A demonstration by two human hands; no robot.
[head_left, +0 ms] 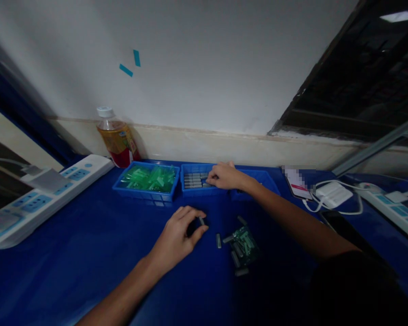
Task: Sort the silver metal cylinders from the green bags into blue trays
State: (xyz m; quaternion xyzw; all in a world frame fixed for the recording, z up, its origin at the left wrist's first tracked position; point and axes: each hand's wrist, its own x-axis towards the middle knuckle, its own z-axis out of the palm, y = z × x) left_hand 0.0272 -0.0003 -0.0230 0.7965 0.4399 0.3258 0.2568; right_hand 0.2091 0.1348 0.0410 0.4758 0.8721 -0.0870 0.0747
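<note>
My left hand [182, 228], above the blue table, pinches a small grey block [201, 221] between thumb and fingers. My right hand [226, 175] reaches over the middle blue bin [204, 192], its fingers closed at the bin's right part; whatever they grip is hidden. Silver-grey bar-shaped pieces [192, 180] lie in rows in that bin. Between my forearms, a loose grey block [218, 241] lies on the table. Beside it is a heap of green see-through pieces [246, 244] mixed with several grey blocks.
A blue bin [149, 195] of green translucent pieces stands at left, another blue bin [267, 181] behind my right arm. A drink bottle [117, 140] stands by the wall. Power strips [71, 181] flank both sides; a phone [297, 183] and white charger [333, 194] lie right.
</note>
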